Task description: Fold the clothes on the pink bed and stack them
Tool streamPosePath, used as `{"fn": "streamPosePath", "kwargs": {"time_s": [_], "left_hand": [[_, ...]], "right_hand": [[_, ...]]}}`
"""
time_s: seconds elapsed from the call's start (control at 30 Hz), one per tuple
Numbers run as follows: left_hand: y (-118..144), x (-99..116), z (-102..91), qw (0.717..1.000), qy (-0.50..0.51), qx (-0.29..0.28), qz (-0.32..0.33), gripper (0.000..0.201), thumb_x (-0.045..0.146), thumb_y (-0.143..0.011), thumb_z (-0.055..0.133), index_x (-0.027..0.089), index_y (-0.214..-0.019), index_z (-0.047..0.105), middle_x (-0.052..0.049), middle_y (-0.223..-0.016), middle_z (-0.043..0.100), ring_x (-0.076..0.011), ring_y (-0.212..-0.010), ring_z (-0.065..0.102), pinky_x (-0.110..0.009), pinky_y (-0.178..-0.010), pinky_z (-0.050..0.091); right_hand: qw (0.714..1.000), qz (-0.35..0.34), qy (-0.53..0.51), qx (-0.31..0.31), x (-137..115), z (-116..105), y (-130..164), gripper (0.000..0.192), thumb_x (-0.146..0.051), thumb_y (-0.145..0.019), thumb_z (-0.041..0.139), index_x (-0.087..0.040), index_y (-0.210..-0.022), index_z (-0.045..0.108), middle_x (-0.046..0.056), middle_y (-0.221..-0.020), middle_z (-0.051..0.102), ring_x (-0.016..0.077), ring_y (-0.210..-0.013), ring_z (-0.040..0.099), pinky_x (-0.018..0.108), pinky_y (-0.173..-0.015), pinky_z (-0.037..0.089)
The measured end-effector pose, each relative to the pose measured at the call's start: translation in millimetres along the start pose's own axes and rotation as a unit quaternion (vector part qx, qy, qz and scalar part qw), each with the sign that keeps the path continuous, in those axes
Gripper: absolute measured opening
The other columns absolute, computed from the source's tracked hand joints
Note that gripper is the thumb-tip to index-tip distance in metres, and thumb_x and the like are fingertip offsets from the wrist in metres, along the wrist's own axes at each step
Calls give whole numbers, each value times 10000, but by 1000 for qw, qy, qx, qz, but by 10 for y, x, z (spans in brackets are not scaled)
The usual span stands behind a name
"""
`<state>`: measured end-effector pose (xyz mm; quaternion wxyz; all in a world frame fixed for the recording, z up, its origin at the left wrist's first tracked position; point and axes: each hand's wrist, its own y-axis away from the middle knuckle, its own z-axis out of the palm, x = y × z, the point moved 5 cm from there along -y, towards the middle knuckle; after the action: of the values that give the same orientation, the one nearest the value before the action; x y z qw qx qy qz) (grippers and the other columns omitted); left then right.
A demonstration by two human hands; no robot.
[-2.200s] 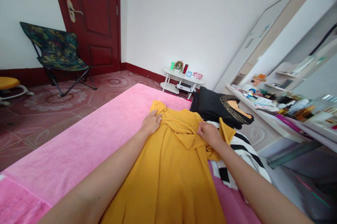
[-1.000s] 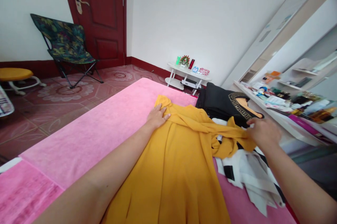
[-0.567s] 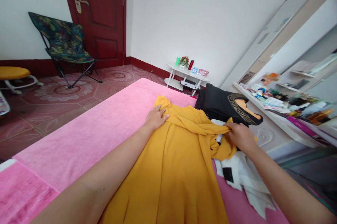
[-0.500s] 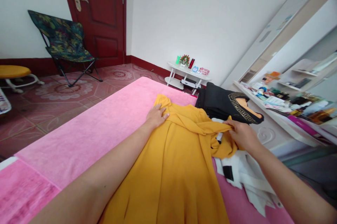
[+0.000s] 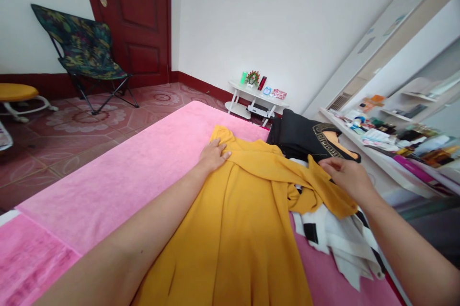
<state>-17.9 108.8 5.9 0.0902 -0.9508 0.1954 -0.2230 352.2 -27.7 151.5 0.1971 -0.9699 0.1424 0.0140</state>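
Both hands (image 5: pixel 214 154) (image 5: pixel 345 175) spread yellow garment (image 5: pixel 237 229) beside pink bed's edge (image 5: pixel 108 153).

Matt mustard knit cloth garment (image 5: pixel 237 229) on a fuzzy pink terry bedcover (image 5: pixel 118 186); glossy red wooden door (image 5: pixel 140 14).

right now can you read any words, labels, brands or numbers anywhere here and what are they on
No text can be read in this picture.
Bottles and boxes on the long shelf: labels too small and blurred.
Items on the small white table: too small to read.
Black garment: a gold key-pattern band, no letters.
Yellow garment under the left hand and right hand: no print visible.
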Motion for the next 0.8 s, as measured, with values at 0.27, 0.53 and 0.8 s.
{"fn": "streamPosePath", "kwargs": {"time_s": [0.27, 0.53, 0.8], "left_hand": [[-16, 1, -1, 1000, 6, 6, 1, 527, 524, -916, 351, 203, -1290, 537, -65, -1471, 344, -240, -1341, 320, -346, -1116, 227], [-20, 7, -22, 999, 35, 19, 6, 493, 439, -961, 242, 214, -1239, 581, -61, -1447, 387, -230, -1319, 360, -357, -1107, 242], [-13, -15, 6, 997, 75, 16, 7, 511, 465, -846, 507, 169, -1259, 569, -113, -1466, 344, -285, -1344, 304, -392, -1120, 202]], "right_hand": [[985, -17, 67, -159, -331, 697, -79, 365, -484, -729, 596, -160, -875, 681, 131, -950, 675, 262, -845, 625, 302, -639, 414], [997, -6, -73, 8, -652, 4, -62, 293, -494, -722, 588, -204, -709, 622, 15, -656, 626, 177, -615, 564, 259, -526, 345], [955, -136, -262, 20, -1410, -840, 312, 237, -421, -734, 641, -205, -814, 697, 16, -753, 673, 162, -609, 577, 258, -531, 399]]}}
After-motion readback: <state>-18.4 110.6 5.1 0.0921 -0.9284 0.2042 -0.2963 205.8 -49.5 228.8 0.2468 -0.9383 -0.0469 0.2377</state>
